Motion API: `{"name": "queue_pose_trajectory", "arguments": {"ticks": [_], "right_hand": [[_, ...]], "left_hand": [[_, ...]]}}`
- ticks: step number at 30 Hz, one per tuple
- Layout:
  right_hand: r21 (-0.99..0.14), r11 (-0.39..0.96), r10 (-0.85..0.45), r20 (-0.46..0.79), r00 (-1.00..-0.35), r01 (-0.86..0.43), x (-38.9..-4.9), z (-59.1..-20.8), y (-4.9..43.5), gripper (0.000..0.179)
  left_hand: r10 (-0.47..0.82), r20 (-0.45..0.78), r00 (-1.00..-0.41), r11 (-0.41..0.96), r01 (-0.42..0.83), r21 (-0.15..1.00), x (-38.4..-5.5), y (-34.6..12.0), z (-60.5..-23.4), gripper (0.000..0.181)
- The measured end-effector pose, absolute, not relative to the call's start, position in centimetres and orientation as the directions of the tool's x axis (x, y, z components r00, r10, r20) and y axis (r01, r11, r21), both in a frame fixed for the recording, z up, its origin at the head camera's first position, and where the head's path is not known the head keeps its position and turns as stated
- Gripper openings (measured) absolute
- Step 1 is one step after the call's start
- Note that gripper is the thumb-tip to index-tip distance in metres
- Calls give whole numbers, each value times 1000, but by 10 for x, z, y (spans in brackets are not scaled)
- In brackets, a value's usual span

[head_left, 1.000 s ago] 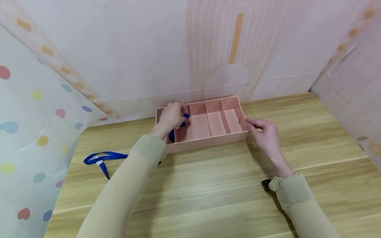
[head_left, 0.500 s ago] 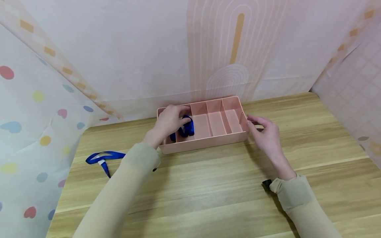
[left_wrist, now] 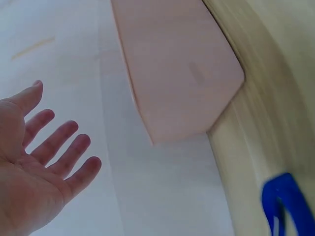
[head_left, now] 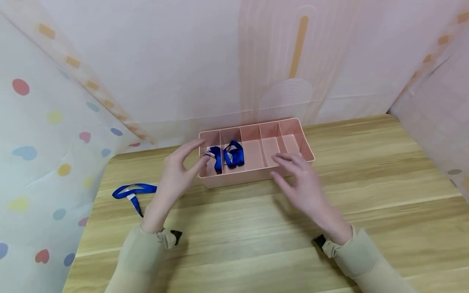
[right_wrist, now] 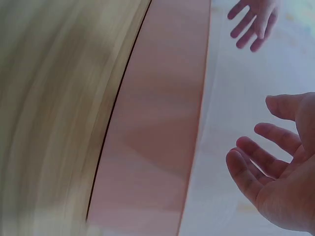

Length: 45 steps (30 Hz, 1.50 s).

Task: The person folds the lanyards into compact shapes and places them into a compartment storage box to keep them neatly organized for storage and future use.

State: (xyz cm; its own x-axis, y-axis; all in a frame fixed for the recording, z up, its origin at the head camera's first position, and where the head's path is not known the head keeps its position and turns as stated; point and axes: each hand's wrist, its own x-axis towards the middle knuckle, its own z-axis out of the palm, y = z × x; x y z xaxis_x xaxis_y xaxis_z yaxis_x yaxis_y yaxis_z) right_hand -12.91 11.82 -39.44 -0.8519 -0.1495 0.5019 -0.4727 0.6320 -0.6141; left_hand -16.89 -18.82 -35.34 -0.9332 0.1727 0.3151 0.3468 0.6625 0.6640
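Note:
A pink divided box (head_left: 253, 176) stands near the back of the table. One bundled blue lanyard (head_left: 218, 159) lies in its leftmost compartment, and another folded blue lanyard (head_left: 238, 155) sits in the second. My left hand (head_left: 175, 175) hovers at the box's left end with fingers spread, holding nothing; the left wrist view shows the same bare palm (left_wrist: 34, 182). Over the front right of the box is my right hand (head_left: 303, 183), its fingers loosely extended and holding nothing. A third blue lanyard (head_left: 137, 189) with a white piece lies left of the box, partly hidden behind my left hand.
The wood-grain table (head_left: 234, 240) extends in front of the box and to its right. A patterned backdrop (head_left: 183, 73) rises just behind the box, and a dotted side panel (head_left: 44, 175) borders the table's left side.
My left hand let go of the folded lanyard in the second compartment and drew back leftward. My right hand left the box's right end and moved left toward its front.

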Motion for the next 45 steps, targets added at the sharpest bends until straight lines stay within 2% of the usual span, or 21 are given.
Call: {"name": "queue_pose_trajectory", "arguments": {"ticks": [8, 13, 16, 19, 23, 29, 35, 39, 43, 45], "right_hand": [[-562, 586, -345, 479, -807, -584, -109, -393, 76, 43], [-532, 565, -491, 397, -775, -630, -112, -393, 41, 45], [-493, 559, -588, 330, -738, -667, -120, -395, 17, 44], [-445, 567, -667, 247, -703, -694, -130, -398, -7, 44], [-400, 576, -721, 162, -674, -713, -146, -405, -37, 42], [-327, 575, -766, 107, -634, -750, -167, -419, -77, 39], [-255, 552, -808, 69, -585, -794, -183, -429, -98, 35], [-208, 563, -814, 28, -580, -800, -191, -431, -105, 26], [-114, 579, -812, 3, -583, -807, -193, -433, -105, 15], [-73, 576, -817, 1, -577, -815, -191, -434, -101, 16]], "left_hand": [[14, 378, -926, 713, 275, 645, -128, -237, -372, 41], [-96, 357, -929, 710, 188, 679, -116, -279, -385, 39], [-115, 330, -937, 703, 158, 694, -112, -302, -392, 38], [-79, 334, -939, 721, 177, 670, -108, -321, -400, 36], [48, 319, -946, 769, 239, 593, -106, -335, -413, 35], [190, 221, -956, 827, 278, 489, -108, -339, -428, 36], [227, 87, -970, 864, 242, 441, -111, -337, -434, 35], [253, 75, -965, 872, 261, 414, -116, -334, -434, 33], [267, 71, -961, 880, 274, 387, -120, -330, -435, 25], [269, 64, -961, 884, 273, 379, -120, -326, -436, 21]]}}
